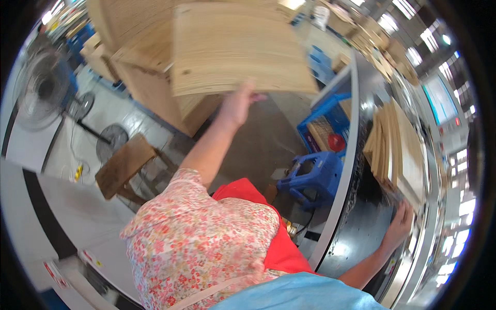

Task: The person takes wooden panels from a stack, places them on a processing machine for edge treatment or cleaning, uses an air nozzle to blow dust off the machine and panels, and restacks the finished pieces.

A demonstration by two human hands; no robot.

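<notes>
My left hand (239,107) is stretched far ahead, closed on the near edge of a pale wooden panel (237,51). The panel is slightly smeared by motion and hides part of what lies behind it. Off to the right, a stack of thin wooden boards (395,150) leans together on a dark machine table (356,243). My right hand (399,225) is at the near end of this stack, its fingers bent against the board ends; the fingertips are partly hidden.
Large wooden panels (150,88) stand behind the held one. A wooden stool (126,165) and a fan (44,85) are at left. A blue plastic stool (312,178) and blue crate (330,126) sit beside the machine table. A screen (440,98) stands at far right.
</notes>
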